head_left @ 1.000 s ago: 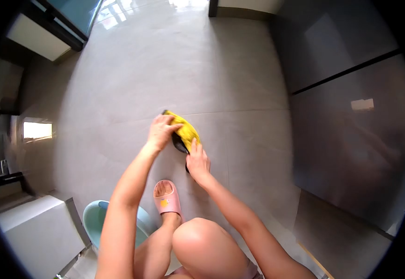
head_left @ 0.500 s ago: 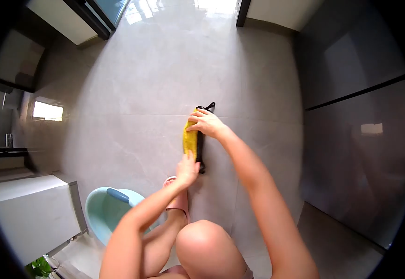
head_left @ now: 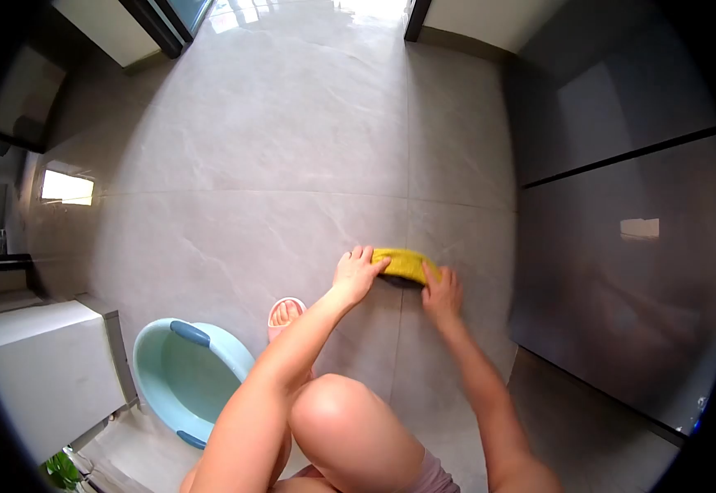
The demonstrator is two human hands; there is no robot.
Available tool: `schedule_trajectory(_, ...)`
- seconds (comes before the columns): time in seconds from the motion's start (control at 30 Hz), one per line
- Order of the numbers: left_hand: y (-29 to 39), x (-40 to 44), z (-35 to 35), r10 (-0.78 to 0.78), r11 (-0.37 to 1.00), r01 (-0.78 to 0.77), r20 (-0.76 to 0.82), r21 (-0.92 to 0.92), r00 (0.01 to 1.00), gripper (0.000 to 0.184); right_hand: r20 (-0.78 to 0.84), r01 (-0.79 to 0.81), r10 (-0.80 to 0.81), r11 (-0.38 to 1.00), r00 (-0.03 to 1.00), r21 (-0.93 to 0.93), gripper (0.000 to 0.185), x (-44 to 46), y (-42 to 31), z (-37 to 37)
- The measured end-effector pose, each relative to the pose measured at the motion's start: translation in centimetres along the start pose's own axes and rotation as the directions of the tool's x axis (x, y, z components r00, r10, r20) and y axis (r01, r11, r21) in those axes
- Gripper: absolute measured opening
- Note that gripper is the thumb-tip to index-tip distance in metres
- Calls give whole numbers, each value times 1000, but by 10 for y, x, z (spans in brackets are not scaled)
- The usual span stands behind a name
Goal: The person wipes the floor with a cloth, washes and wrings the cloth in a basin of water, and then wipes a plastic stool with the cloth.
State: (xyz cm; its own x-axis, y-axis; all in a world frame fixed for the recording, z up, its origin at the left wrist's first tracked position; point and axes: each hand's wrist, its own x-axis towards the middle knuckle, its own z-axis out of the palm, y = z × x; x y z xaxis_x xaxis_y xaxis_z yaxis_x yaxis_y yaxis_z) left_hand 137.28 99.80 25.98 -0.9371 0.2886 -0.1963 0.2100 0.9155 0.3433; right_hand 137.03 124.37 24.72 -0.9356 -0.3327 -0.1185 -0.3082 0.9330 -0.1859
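Your left hand has its grip closed on the left end of the yellow piece, and your right hand pinches its right end. This piece, with a dark part on its near side, is at the floor, in front of your knees. Both forearms reach forward and come nearer to each other at the hands. The light blue basin stands left of your left forearm, and a slipper is partly behind this forearm
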Motion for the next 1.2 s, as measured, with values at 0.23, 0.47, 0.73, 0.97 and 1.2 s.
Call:
schedule_trajectory(0.23,16,-82,3,91,996,-89,165,-15,982,67,222,-419,364,853,905,312,80,-96,-122,18)
schedule_trajectory(0.47,-49,-100,-10,-229,815,449,507,-367,831,71,461,-528,313,704,831,475,113,-11,-181,49)
schedule_trajectory(0.73,-140,-233,-131,-505,843,484,-36,-236,862,41,293,-267,198,939,936,218,96,45,-272,30)
schedule_trajectory(0.97,-114,-389,-146,-662,723,627,-33,-289,748,44,390,10,-151,940,908,341,91,1,-209,46)
schedule_trajectory(1.2,-102,-421,-118,-722,661,739,156,-134,674,40,330,84,-176,958,927,275,91,-101,-182,37)
